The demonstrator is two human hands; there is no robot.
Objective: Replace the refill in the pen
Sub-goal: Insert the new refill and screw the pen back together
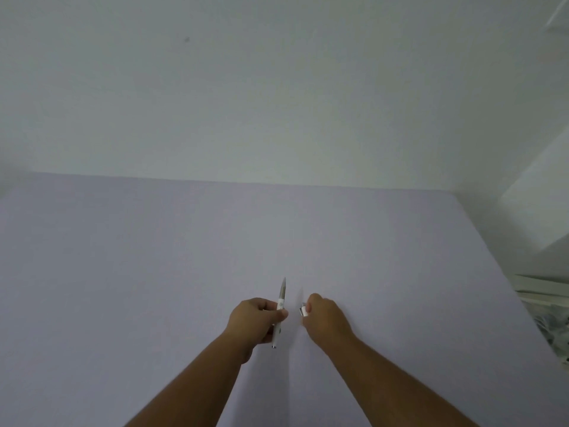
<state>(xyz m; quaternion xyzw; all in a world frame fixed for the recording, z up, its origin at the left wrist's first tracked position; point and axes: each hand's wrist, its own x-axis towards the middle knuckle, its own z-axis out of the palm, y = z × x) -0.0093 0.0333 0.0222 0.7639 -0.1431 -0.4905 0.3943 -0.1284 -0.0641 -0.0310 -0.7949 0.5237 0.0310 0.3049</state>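
Note:
A slim white pen (280, 298) with a grey tapered tip points away from me, its rear end with a small metal button near my wrist. My left hand (255, 322) grips it around the middle. Just to the right, my right hand (326, 318) is closed on a small white piece (304, 311) that sticks out between thumb and fingers; what this piece is I cannot tell. The two hands are a short gap apart above a pale lilac table (154, 288).
A plain white wall (277, 87) rises behind the table's far edge. At the right stands a white cabinet or shelf side (542, 195), and below it lies a stack of white and patterned items (548, 312) past the table's right edge.

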